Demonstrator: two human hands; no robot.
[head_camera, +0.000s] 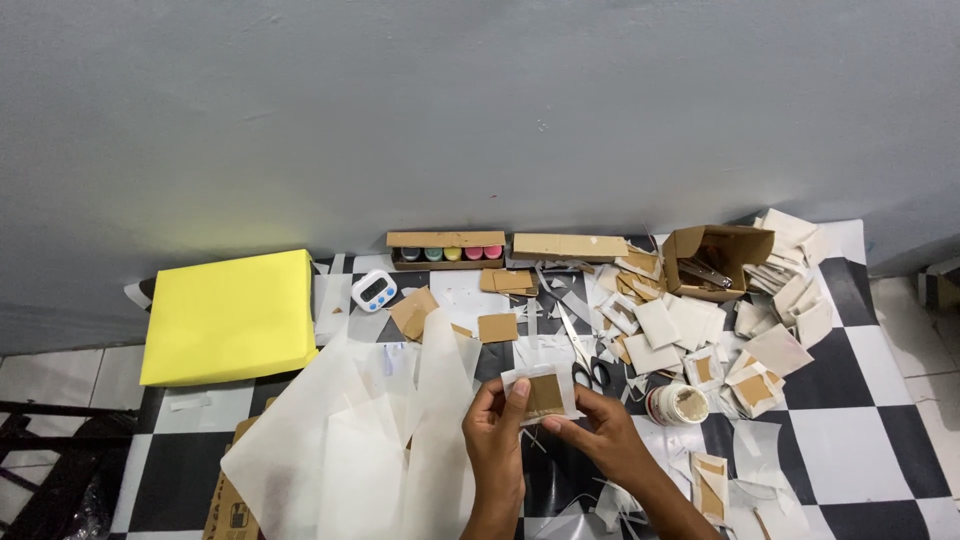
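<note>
I hold a small brown card square wrapped in white paper (541, 393) low in the middle of the frame, pinched between both hands so it stays flat and faces up at me. My left hand (497, 428) grips its left edge, thumb laid across the front to press the paper down. My right hand (605, 435) closes on the lower right corner, fingers underneath for support. Both are closed on the piece, not spread.

Loose sheets of white paper (350, 440) fan out at lower left, within reach. Finished wrapped squares (770, 350) pile up at right, out of my working space. The scissors (590, 372) and an open glue pot (678, 403) sit just beside my right hand. A yellow box (230, 315) lies at the left, a white timer (374, 290) above the sheets, facing me.
</note>
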